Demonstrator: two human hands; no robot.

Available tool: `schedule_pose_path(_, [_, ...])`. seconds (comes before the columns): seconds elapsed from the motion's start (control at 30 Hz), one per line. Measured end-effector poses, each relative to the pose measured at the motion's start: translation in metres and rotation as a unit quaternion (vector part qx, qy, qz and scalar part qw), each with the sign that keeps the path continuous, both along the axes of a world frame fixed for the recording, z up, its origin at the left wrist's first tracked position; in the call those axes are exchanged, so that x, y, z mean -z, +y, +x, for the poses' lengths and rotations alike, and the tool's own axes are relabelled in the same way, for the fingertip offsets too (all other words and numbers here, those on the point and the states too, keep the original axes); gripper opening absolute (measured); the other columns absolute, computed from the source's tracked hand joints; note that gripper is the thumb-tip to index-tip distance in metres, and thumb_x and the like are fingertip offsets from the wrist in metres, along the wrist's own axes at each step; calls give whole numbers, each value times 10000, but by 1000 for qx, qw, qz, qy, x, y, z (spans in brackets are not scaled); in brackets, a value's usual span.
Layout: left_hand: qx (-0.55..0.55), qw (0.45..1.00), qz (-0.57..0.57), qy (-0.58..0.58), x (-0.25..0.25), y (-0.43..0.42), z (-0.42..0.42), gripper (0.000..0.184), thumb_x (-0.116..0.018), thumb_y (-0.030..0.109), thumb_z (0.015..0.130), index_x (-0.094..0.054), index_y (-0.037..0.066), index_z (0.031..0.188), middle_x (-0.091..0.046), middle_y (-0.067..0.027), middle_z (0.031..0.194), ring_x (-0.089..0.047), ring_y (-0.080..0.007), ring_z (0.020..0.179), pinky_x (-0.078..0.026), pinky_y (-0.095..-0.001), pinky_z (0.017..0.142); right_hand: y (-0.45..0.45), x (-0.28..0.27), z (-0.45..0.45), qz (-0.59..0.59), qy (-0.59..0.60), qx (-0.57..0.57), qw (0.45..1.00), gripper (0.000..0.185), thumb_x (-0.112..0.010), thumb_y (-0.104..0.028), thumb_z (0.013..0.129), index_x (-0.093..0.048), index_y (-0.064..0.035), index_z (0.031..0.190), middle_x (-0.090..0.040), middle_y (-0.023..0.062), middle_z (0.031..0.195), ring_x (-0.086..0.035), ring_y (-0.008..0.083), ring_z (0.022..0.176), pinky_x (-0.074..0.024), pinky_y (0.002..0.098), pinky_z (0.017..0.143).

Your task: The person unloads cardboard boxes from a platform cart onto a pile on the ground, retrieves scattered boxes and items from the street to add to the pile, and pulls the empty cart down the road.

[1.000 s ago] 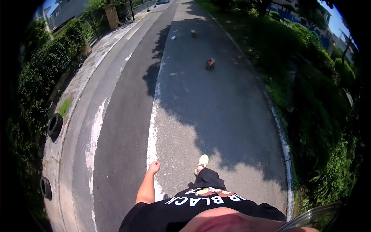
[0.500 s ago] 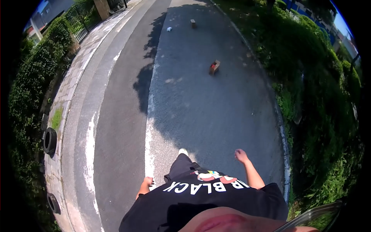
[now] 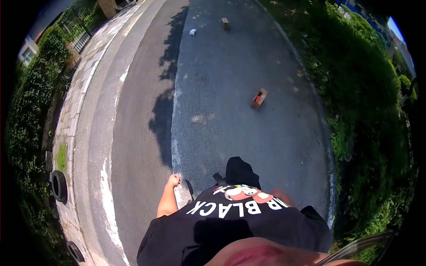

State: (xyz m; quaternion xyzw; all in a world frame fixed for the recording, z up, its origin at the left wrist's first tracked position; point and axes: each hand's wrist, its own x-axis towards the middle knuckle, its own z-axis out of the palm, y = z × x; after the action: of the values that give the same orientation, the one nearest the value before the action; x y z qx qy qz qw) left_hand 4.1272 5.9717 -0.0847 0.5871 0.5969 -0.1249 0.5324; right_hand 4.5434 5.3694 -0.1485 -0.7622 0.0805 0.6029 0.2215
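My left hand [image 3: 174, 179] swings forward at my side over the white road line, its fingers curled in and nothing showing in them. Of my right arm [image 3: 280, 196], only a bit of skin shows beside my black T-shirt [image 3: 235, 221]; the fingers are hidden. Ahead on the asphalt, apart from both hands, lies an open cardboard box [image 3: 259, 98] with something red inside. Farther off stand a smaller brown box [image 3: 225, 24] and a white crumpled item [image 3: 193, 32], too small to identify.
A paved sidewalk [image 3: 75, 119] with old tires [image 3: 59, 186] and a hedge [image 3: 31, 111] borders the road on the left. On the right, a curb [image 3: 326, 142] edges dense greenery [image 3: 377, 133]. A metal gate [image 3: 82, 26] stands at far left.
I have walked forward, so the boxes and the white item appear nearer. My left hand has swung forward, while my right has swung back mostly out of sight. A dark-trousered knee is raised.
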Motion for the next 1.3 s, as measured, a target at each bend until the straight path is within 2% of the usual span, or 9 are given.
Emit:
schedule_pose_path(0.13, [29,945,209,-249,-36,193,207,282,-578,213,927,-639,-17,1077,-687,-112,824,-650,-171,742,-515,-321,692,107,-42,61,-51,8,7,999,229,-564,-246,909,-625,-62,1029,-662,100,889,-639,266,758,-538,432,707])
schedule_pose_path(0.3, [27,943,247,-223,-39,327,361,289,-572,223,930,-639,-12,1084,-688,-97,839,-645,-174,731,-516,-312,679,253,-43,216,-78,-8,-16,997,277,-560,-244,909,-624,-48,1095,-676,109,932,-652,270,798,-538,416,732])
schedule_pose_path(0.47, [-25,996,-88,13,-18,405,376,278,-560,292,937,-608,69,1097,-669,-72,928,-661,-221,769,-517,-405,674,449,-33,438,-38,-234,-218,947,331,-557,-241,910,-622,-35,1161,-690,119,975,-666,274,838,-538,401,758])
schedule_pose_path(0.6, [-204,972,-117,21,-13,452,366,307,-559,311,920,-598,57,1088,-657,-93,980,-667,-243,861,-517,-441,695,689,-127,599,224,-308,16,925,260,-547,-202,949,-607,-9,1112,-668,91,894,-641,161,766,-524,313,682])
schedule_pose_path(0.7, [81,990,33,-114,-126,495,417,299,-571,308,918,-605,55,1075,-656,-100,953,-652,-257,944,-517,-435,714,831,-139,702,286,-329,26,900,265,-544,-214,951,-603,-1,1098,-668,86,888,-636,152,747,-517,308,664])
schedule_pose_path(0.9, [135,963,178,-149,-103,719,567,210,-568,248,913,-626,52,957,-629,-93,848,-628,-261,832,-487,-400,778,989,-50,805,137,-384,-128,904,264,-556,-224,924,-634,-1,1042,-673,78,832,-634,167,714,-520,333,651])
schedule_pose_path(1.03, [-199,966,-166,-21,65,971,684,194,-532,288,932,-604,111,964,-637,-49,813,-614,-214,647,-490,-379,543,1058,-58,818,162,-134,-66,975,216,-554,-226,900,-650,-44,968,-654,83,795,-611,201,726,-512,367,668])
schedule_pose_path(1.17, [-86,986,39,-135,-13,1154,911,220,-548,251,955,-609,71,1067,-631,-22,821,-602,-122,674,-479,-265,566,1121,-44,851,128,-119,80,981,207,-528,-221,923,-617,-61,828,-578,31,696,-525,165,555,-456,343,514])
schedule_pose_path(1.3, [-42,973,125,-191,-33,1293,1078,202,-577,208,949,-614,33,1042,-620,-29,792,-577,-114,633,-469,-265,538,1180,-9,930,-45,-40,-55,997,197,-521,-246,922,-624,-83,882,-611,61,801,-571,196,652,-469,382,549])
